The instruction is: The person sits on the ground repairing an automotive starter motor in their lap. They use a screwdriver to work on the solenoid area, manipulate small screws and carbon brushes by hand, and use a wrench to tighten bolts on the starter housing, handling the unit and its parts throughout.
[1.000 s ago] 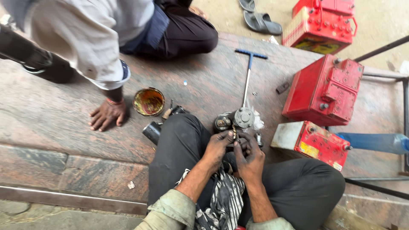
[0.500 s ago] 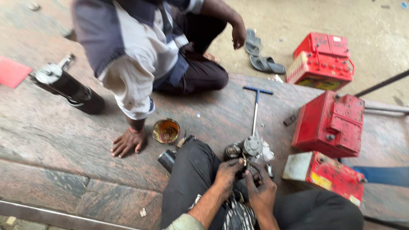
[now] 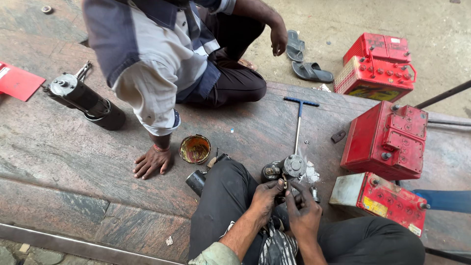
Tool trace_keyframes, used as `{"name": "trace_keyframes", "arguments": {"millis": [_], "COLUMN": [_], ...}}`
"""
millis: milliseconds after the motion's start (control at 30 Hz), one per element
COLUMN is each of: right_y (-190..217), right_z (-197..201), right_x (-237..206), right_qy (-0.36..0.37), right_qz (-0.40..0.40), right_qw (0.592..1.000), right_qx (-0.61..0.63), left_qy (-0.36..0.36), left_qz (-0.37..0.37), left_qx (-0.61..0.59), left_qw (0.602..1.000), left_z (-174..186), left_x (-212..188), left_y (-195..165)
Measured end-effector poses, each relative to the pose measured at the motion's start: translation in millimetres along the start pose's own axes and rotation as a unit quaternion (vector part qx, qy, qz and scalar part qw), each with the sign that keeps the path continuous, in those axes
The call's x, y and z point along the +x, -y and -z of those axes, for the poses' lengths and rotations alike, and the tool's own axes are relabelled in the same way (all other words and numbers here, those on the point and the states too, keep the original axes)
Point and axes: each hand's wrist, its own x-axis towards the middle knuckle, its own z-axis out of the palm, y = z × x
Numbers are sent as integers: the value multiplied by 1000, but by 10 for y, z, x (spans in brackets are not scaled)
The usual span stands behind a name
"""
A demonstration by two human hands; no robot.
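Shifted since half a second ago: view tilted down and nearer, co-worker's torso now filling upper left of frame, both own hands lower centre much as before. No change in the work itself; assembly not moved, handling goes on in place.

Left hand curled around small dark metal motor assembly, fingers closed on its near side. Right hand beside it, fingertips pinched on a small part at the assembly's lower edge; exact part too small to tell. Assembly sits lower centre of frame, on stone worktop just above own knees, with white rag or paper scraps touching its right side.

T-handle wrench running from assembly up toward centre of frame, blue crossbar at top. Round tin of brownish grease left of centre. Co-worker's hand flat on worktop, just left of tin. Cylindrical starter motor lying upper left. Red batteries stacked along right side. Pair of sandals on ground, top centre.
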Motion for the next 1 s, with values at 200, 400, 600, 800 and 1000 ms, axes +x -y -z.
{"name": "trace_keyframes", "arguments": {"millis": [200, 400, 600, 800, 1000], "right_y": [-182, -293, -356, -434, -460], "right_z": [-17, -63, -115, -195, -184], "right_x": [22, 79, 145, 154, 118], "right_qy": [8, 5, -3, -18, 4], "right_qz": [-31, -31, -33, -52, -48], "right_qw": [999, 998, 998, 998, 996], "right_qx": [22, 47, 51, 26, 78], "left_qy": [-1, -23, -27, -50, -33], "left_qz": [-41, -23, -26, -15, -18], "left_qx": [15, 10, 4, 35, 19], "left_qw": [999, 999, 999, 998, 999], "left_z": [18, 31, 7, -18, -2], "left_x": [157, 286, 344, 352, 378], "left_y": [120, 199, 151, 71, 113]}}
